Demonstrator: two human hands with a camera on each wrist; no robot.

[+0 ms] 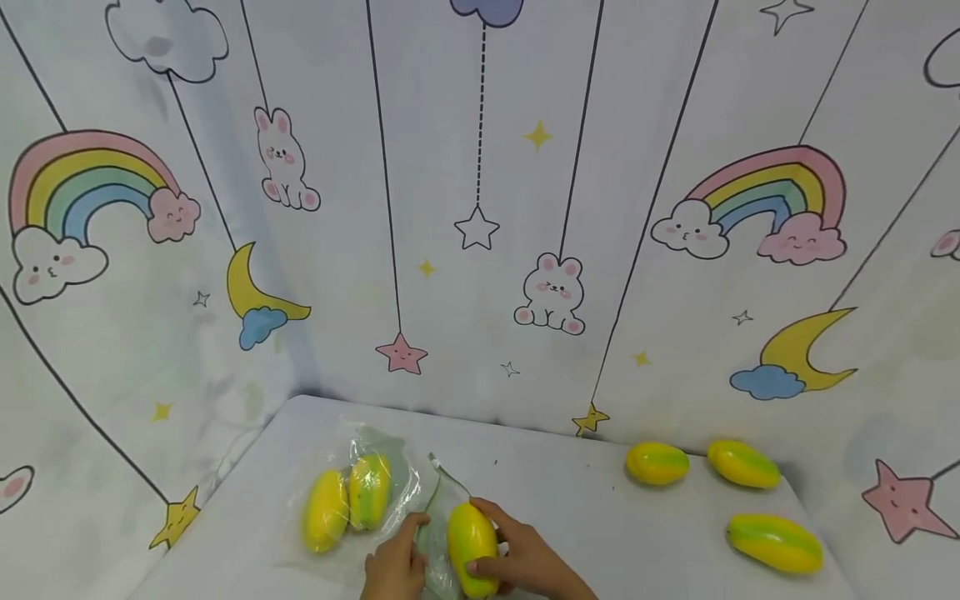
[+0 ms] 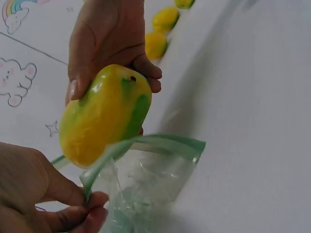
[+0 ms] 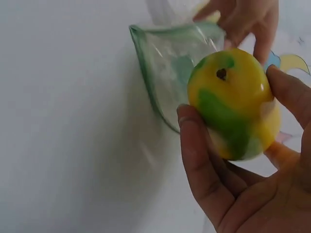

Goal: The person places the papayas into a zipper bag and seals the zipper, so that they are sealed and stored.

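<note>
Bottom centre of head view: right hand fingers wrapped round yellow-green plastic mango, long axis pointing into mouth of clear green-rimmed plastic zip bag just left. Left hand pinches bag rim, on white counter.

The head view looks forward and down over the table toward the papered corner. Each wrist view sits very close, facing the mango at the bag mouth, which all three views share.
</note>
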